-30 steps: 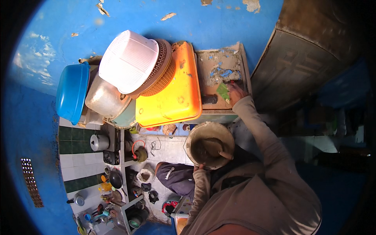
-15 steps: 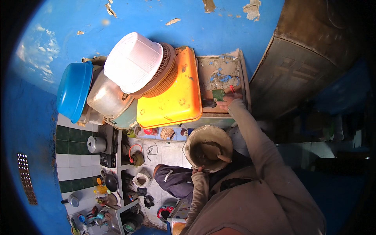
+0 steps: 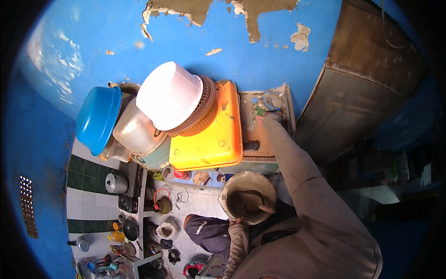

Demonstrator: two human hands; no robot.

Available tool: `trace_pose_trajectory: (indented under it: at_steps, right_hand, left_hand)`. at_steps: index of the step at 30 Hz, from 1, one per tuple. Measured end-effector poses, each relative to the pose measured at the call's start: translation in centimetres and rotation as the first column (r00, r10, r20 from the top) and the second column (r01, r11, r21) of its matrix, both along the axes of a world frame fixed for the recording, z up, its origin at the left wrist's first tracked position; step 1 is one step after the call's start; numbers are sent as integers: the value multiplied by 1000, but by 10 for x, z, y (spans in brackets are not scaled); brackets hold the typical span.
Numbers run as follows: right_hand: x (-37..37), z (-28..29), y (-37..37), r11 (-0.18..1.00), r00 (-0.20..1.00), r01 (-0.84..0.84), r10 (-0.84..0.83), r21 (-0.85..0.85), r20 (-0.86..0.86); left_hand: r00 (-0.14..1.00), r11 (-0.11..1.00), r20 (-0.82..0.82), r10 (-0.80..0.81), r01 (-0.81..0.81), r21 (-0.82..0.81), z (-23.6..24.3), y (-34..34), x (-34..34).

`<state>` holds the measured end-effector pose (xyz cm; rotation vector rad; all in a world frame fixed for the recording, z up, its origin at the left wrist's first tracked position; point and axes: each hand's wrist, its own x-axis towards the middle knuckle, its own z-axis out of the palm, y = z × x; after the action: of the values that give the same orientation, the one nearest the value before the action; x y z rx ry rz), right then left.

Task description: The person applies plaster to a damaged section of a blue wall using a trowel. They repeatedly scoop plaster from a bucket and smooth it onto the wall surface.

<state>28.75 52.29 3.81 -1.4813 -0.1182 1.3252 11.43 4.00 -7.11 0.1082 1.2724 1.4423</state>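
Note:
My right hand (image 3: 268,117) reaches over a worn tabletop (image 3: 261,135), its fingers closed on a small green flat piece (image 3: 259,111). Paint flakes and crumbs (image 3: 265,101) lie around it; the fingertips are partly hidden. With my left hand (image 3: 235,222) I grip the near rim of a mortar-stained bucket (image 3: 227,193). Inside the bucket rests a trowel with a wooden handle (image 3: 266,209), on grey-brown muck. A dark brush-like thing (image 3: 251,145) lies on the tabletop by the yellow tub.
An upturned yellow tub (image 3: 206,151), a white basket (image 3: 168,95), a blue basin (image 3: 97,121) and metal pots crowd the left. Behind stands a blue wall (image 3: 260,60) with peeled patches. A brown cabinet (image 3: 357,97) rises at right. Kitchen shelves with pans stand lower left.
My right hand has moved farther back across the tabletop with the green piece. My left hand stays on the bucket rim. The view has tilted up, showing more wall.

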Motion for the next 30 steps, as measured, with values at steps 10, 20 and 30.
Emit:
trace_pose_trajectory:
  at_steps: [10, 20, 30]
  right_hand:
    - [10, -17, 28, 993, 982, 122, -121, -4, -143]
    - [13, 43, -16, 977, 852, 213, -175, 20, -494]
    - [36, 57, -73, 913, 924, -353, 375, 203, -80]
  left_hand:
    - [993, 980, 120, 9, -33, 197, -15, 1, 5]
    - [992, 999, 122, 27, -33, 43, 18, 11, 8]
    - [993, 998, 117, 32, -26, -56, 22, 11, 6]
